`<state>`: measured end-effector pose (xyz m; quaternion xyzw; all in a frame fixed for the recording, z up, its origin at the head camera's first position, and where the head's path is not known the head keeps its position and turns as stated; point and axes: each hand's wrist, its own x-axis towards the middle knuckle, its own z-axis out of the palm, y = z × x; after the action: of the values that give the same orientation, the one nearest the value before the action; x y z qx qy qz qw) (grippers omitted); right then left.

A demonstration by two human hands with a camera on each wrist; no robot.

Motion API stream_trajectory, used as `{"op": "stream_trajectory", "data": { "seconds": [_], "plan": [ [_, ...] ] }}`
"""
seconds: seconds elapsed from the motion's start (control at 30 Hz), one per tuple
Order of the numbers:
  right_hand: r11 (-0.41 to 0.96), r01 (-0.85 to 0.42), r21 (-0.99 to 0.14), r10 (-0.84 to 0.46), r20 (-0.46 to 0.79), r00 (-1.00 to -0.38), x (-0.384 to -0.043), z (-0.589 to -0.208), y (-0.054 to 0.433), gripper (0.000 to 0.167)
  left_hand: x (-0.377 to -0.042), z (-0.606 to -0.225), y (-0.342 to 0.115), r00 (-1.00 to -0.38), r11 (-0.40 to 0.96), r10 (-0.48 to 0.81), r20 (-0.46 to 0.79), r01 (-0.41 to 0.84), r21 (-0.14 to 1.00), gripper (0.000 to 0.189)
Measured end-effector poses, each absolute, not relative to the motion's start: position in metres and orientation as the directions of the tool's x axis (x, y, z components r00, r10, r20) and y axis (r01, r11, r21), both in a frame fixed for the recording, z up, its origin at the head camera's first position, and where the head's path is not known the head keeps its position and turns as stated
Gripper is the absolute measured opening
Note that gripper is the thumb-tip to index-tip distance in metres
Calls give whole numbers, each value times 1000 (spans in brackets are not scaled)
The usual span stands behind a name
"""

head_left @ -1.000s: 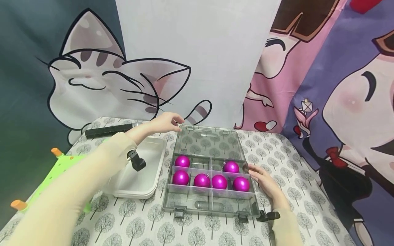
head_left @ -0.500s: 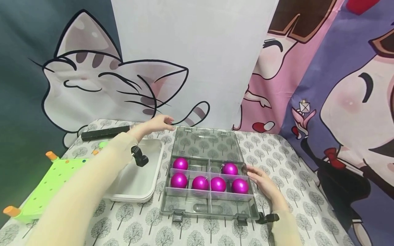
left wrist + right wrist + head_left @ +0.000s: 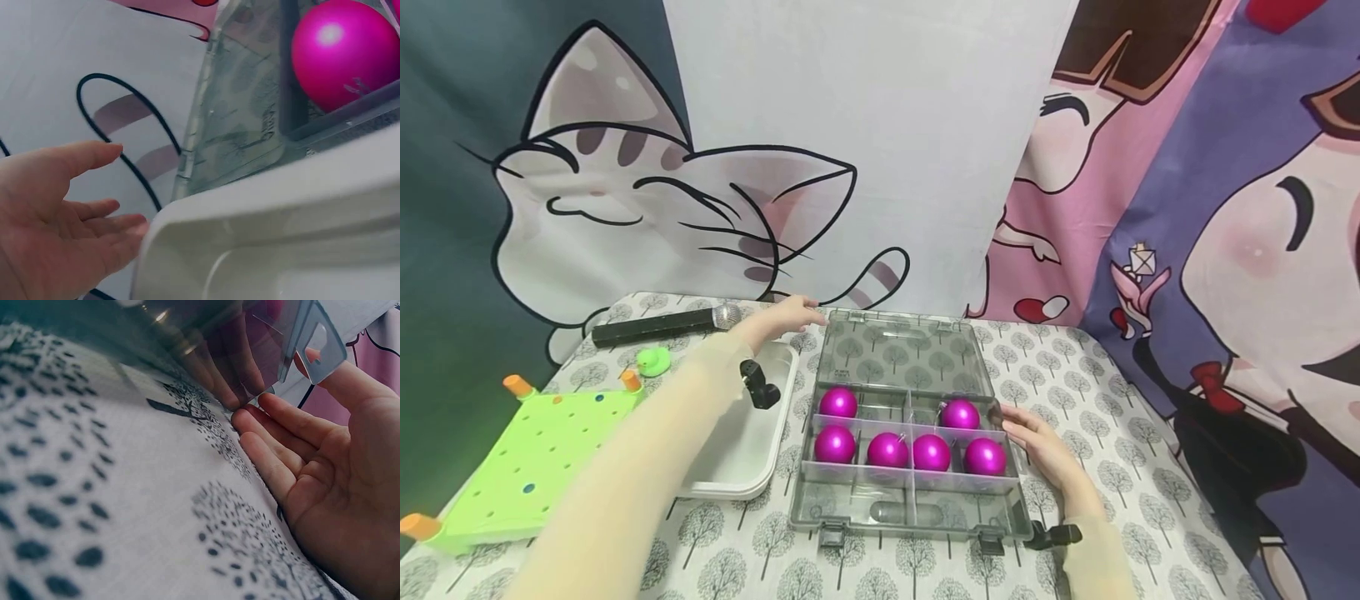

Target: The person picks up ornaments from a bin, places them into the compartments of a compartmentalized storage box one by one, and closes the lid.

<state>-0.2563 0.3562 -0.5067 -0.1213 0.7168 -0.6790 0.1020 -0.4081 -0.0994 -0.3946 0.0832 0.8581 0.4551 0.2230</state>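
Observation:
A grey see-through divided box (image 3: 910,508) lies on the table with its lid (image 3: 902,346) folded flat at the back. Several magenta Christmas baubles (image 3: 888,450) sit in its back and middle rows of compartments; nothing shows in the front row. My left hand (image 3: 784,317) hovers beyond the white tray, beside the lid's back left corner; in the left wrist view its fingers (image 3: 103,234) are loosely extended with nothing between them. My right hand (image 3: 1037,437) rests at the box's right side, fingertips (image 3: 247,415) against the wall and thumb up by a clear plastic tab (image 3: 320,344).
A white tray (image 3: 775,454) stands left of the box, partly hidden by my left sleeve. Farther left are a green pegboard stand (image 3: 542,442) with orange feet, a green toy duck (image 3: 653,361) and a black microphone (image 3: 658,327). A printed curtain hangs behind the table.
My left hand has drawn leftward, away from the lid's corner. The duck and more of the microphone have come into sight from behind the arm. The right hand stays at the box.

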Motion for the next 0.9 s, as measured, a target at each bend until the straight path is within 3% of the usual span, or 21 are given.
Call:
{"op": "stream_trajectory", "data": {
  "seconds": [0.27,0.57,0.73,0.83,0.9],
  "plan": [
    [60,-33,-998,-294,14,-956,-255,-506,356,51,-410,-407,-86,-857,649,359,-369,-54,759,77],
    [102,-10,-995,-281,-19,-960,-257,-508,356,50,-417,-415,-81,-839,639,380,-389,-66,767,60],
    [121,3,-993,-274,-36,-961,-257,-508,356,51,-415,-413,-79,-825,647,389,-410,-72,759,60],
    [113,-5,-994,-284,-27,-958,-257,-508,357,51,-415,-414,-78,-830,682,388,-401,-34,730,49],
    [110,-9,-994,-284,-23,-958,-257,-507,357,51,-416,-416,-77,-838,720,379,-393,0,694,29]
  ]
}}
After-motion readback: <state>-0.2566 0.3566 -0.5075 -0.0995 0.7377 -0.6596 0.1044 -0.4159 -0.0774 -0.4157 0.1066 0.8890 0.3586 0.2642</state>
